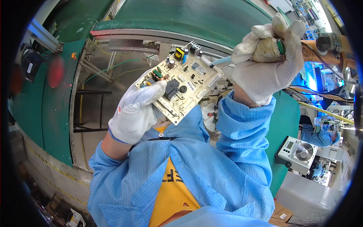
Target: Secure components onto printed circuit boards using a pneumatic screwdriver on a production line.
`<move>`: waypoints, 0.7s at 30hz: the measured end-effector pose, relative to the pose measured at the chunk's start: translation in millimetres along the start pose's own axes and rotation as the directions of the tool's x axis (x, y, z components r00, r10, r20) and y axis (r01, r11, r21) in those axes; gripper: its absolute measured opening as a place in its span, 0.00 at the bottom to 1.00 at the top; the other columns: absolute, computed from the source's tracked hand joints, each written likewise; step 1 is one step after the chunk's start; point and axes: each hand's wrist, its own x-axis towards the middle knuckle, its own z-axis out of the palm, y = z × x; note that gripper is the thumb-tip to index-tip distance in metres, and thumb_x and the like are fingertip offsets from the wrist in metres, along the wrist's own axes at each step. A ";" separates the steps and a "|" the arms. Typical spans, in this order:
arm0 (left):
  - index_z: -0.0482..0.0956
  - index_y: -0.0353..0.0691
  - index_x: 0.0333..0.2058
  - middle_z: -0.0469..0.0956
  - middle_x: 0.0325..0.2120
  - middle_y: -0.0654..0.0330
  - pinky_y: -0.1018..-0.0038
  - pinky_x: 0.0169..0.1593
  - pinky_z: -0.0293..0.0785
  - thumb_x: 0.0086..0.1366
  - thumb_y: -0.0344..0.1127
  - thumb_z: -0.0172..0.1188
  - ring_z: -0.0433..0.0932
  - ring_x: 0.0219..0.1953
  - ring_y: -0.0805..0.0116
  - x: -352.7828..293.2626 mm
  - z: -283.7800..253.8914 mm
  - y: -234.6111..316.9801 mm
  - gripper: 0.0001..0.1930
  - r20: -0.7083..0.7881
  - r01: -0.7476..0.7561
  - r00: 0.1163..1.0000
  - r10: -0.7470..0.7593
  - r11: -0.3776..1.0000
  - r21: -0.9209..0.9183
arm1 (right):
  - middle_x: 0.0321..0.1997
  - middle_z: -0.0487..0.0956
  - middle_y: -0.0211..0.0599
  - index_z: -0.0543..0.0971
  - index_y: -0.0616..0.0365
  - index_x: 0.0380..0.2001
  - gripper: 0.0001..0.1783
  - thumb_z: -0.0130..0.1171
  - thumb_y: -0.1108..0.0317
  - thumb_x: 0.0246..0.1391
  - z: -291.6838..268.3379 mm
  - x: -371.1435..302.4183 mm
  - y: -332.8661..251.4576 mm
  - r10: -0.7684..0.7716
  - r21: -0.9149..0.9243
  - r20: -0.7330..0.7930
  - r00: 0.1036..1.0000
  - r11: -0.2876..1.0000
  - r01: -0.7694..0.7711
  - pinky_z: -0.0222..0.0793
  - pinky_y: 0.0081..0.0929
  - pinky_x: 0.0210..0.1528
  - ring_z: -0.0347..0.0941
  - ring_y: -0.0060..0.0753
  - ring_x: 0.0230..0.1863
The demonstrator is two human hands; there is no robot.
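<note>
My left hand, in a white knitted glove, grips a cream circuit board by its left edge, thumb on top. The board is tilted, its component side up. It carries a black relay-like block, a yellow-wrapped transformer, capacitors and a metal heat sink at the far edge. Also gloved, my right hand is closed round a tool with a stained, tan wrapped body and a green end. Its pale blue tip points at the board's upper right edge; whether it touches is unclear.
Beyond the board runs a green-topped bench with a metal rail. Another green surface lies left. A white fan unit stands at right, below cables and an orange-brown pipe. Another person in blue is farther right.
</note>
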 end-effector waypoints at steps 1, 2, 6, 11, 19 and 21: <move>0.73 0.32 0.49 0.77 0.42 0.55 0.67 0.49 0.78 0.62 0.29 0.57 0.79 0.46 0.64 0.7 -5.5 -0.4 0.16 -0.001 -0.001 1.000 0.001 1.000 -0.001 | 0.32 0.82 0.31 0.80 0.55 0.41 0.14 0.54 0.61 0.57 1.5 -0.1 0.4 0.002 0.001 0.001 1.000 1.000 -0.002 0.82 0.28 0.22 0.80 0.26 0.35; 0.72 0.32 0.50 0.77 0.43 0.55 0.67 0.49 0.78 0.63 0.29 0.56 0.79 0.46 0.64 2.0 -10.7 -0.9 0.16 -0.059 -0.028 0.998 0.030 0.999 0.026 | 0.33 0.82 0.30 0.79 0.54 0.41 0.13 0.54 0.62 0.57 3.4 -0.5 1.0 0.030 -0.013 0.051 0.998 0.999 -0.029 0.82 0.26 0.23 0.79 0.26 0.35; 0.72 0.31 0.50 0.77 0.45 0.54 0.66 0.49 0.78 0.65 0.29 0.54 0.78 0.47 0.62 -2.1 2.3 7.3 0.16 0.039 -0.011 0.999 0.011 1.000 0.000 | 0.35 0.81 0.29 0.79 0.53 0.40 0.11 0.53 0.63 0.58 9.1 -6.9 -7.7 0.089 -0.044 -0.002 0.996 0.995 -0.089 0.82 0.25 0.23 0.79 0.25 0.35; 0.71 0.31 0.51 0.76 0.46 0.53 0.67 0.50 0.78 0.65 0.29 0.54 0.78 0.48 0.62 -2.2 2.0 6.5 0.16 0.009 -0.022 1.000 0.022 1.000 0.013 | 0.36 0.81 0.29 0.78 0.52 0.39 0.09 0.52 0.64 0.58 5.9 -6.5 -4.2 0.064 -0.086 -0.065 0.996 0.994 -0.070 0.82 0.26 0.22 0.79 0.25 0.33; 0.71 0.31 0.51 0.76 0.46 0.53 0.68 0.51 0.77 0.66 0.29 0.54 0.78 0.48 0.63 1.5 -0.4 3.0 0.16 0.057 -0.040 0.998 0.039 0.999 0.002 | 0.34 0.81 0.32 0.79 0.55 0.38 0.11 0.53 0.61 0.59 1.7 -1.6 -2.5 0.049 -0.050 -0.033 0.998 0.997 -0.050 0.82 0.25 0.22 0.80 0.27 0.32; 0.71 0.31 0.51 0.76 0.46 0.53 0.69 0.51 0.78 0.66 0.29 0.54 0.78 0.48 0.63 2.4 -4.8 1.3 0.16 -0.054 -0.046 0.997 0.049 0.998 0.043 | 0.33 0.81 0.34 0.79 0.58 0.36 0.13 0.53 0.59 0.59 0.8 -1.5 -4.1 0.073 -0.001 -0.089 0.993 0.997 -0.074 0.82 0.24 0.22 0.80 0.27 0.32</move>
